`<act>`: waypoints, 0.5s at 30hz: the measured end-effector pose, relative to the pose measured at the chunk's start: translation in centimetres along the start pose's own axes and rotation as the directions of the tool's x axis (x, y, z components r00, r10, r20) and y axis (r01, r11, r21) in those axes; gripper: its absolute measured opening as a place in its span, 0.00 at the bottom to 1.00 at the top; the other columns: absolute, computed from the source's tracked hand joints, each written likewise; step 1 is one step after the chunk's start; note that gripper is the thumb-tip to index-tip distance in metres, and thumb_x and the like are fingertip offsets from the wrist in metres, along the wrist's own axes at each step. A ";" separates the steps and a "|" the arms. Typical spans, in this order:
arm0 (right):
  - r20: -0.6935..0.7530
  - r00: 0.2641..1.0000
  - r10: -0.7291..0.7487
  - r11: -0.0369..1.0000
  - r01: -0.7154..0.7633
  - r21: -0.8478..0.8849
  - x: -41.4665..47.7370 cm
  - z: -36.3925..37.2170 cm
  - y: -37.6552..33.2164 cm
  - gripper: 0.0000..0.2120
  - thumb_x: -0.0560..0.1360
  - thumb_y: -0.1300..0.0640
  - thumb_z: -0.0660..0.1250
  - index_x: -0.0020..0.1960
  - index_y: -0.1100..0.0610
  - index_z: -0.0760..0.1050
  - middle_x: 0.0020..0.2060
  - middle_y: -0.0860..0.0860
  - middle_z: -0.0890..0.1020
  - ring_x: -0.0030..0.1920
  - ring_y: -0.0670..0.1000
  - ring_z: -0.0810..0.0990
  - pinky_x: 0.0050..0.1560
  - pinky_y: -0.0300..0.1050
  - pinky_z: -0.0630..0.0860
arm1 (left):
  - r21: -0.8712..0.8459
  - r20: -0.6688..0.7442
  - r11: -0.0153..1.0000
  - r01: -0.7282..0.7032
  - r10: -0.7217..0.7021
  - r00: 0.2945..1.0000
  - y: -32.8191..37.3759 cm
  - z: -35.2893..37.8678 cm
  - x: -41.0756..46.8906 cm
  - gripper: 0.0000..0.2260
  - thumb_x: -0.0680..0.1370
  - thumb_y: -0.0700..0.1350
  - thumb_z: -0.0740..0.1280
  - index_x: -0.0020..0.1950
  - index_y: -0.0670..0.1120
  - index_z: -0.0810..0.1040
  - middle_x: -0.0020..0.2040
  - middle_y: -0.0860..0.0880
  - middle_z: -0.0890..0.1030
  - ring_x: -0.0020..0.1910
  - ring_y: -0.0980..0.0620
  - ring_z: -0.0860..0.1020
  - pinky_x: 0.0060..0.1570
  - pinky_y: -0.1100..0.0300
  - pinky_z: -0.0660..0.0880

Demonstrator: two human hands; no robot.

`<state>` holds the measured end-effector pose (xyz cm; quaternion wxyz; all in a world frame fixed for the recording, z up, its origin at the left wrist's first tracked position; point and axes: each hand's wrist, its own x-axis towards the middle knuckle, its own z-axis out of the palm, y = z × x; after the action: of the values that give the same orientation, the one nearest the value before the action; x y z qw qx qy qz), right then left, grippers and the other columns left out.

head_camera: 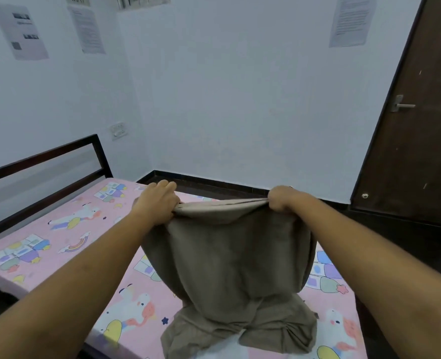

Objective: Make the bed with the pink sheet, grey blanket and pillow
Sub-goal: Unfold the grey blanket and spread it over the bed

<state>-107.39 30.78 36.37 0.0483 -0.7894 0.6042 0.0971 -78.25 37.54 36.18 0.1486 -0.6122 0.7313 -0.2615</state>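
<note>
Small room: white walls (240,99), dark floor (408,242), and a bed filling the lower left.

Grey blanket (229,255) — lifted off the bed by its top edge, which is gathered into a band and stretched between the two hands. Below that grip the cloth hangs in a broad drape. Its lower end lies bunched in folds on the pink sheet (66,237), near the closest edge of the mattress. The bulk of the blanket sits below the hands and nearer the camera than they are.

Left hand (160,200): pinches the left end of the gathered edge, fingers bent over the top. Right hand (283,199): curled in a fist round the right end. Both are at about the same height, apart, with arms reaching out over the bed.

The pink sheet is printed with cartoon unicorns and rainbows. It lies spread over the mattress and shows on both sides of the hanging cloth.

Dark headboard (46,156) at the left end of the bed, against the wall. Switch plate (118,130) on the wall just beyond it. Printed papers (20,32) stuck high on the walls. Dark brown door (416,151) at right — metal lever handle (402,104).
</note>
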 end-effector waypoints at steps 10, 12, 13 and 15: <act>-0.331 0.944 0.019 0.593 0.255 0.764 1.5 -1.9 2.1 0.22 0.68 0.73 0.49 0.46 0.57 0.78 0.47 0.54 0.79 0.49 0.53 0.75 0.45 0.41 0.69 | -0.922 0.246 0.237 0.306 -0.249 0.937 -1.1 -1.8 3.3 0.07 0.76 0.41 0.59 0.44 0.42 0.77 0.44 0.44 0.77 0.48 0.46 0.74 0.43 0.56 0.68; -0.346 0.938 -0.004 0.602 0.279 0.748 2.0 -2.3 2.1 0.16 0.69 0.72 0.51 0.39 0.61 0.76 0.37 0.54 0.76 0.41 0.52 0.71 0.39 0.43 0.66 | -0.799 0.148 0.531 0.283 -0.282 0.948 -1.0 -1.2 4.0 0.10 0.74 0.42 0.57 0.49 0.45 0.76 0.50 0.44 0.79 0.54 0.43 0.75 0.50 0.53 0.70; -0.349 0.937 -0.019 0.594 0.291 0.750 2.3 -2.3 2.0 0.14 0.72 0.70 0.52 0.34 0.60 0.72 0.34 0.53 0.73 0.38 0.51 0.69 0.38 0.43 0.64 | -0.727 0.086 0.637 0.257 -0.288 0.954 -0.7 -0.9 4.3 0.09 0.73 0.41 0.57 0.50 0.47 0.75 0.52 0.44 0.79 0.54 0.41 0.75 0.49 0.52 0.71; -0.347 0.936 -0.063 0.565 0.321 0.761 2.9 -2.3 1.9 0.17 0.78 0.65 0.54 0.31 0.55 0.63 0.31 0.50 0.68 0.36 0.50 0.65 0.38 0.45 0.61 | -0.699 -0.006 0.681 0.217 -0.309 0.951 -0.2 -0.4 4.9 0.09 0.72 0.36 0.58 0.44 0.50 0.69 0.46 0.43 0.78 0.49 0.39 0.75 0.42 0.52 0.69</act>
<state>-108.31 27.05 38.13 0.3251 -0.7475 0.4916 -0.3064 -79.28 32.84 37.09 -0.1748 -0.7043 0.6875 -0.0260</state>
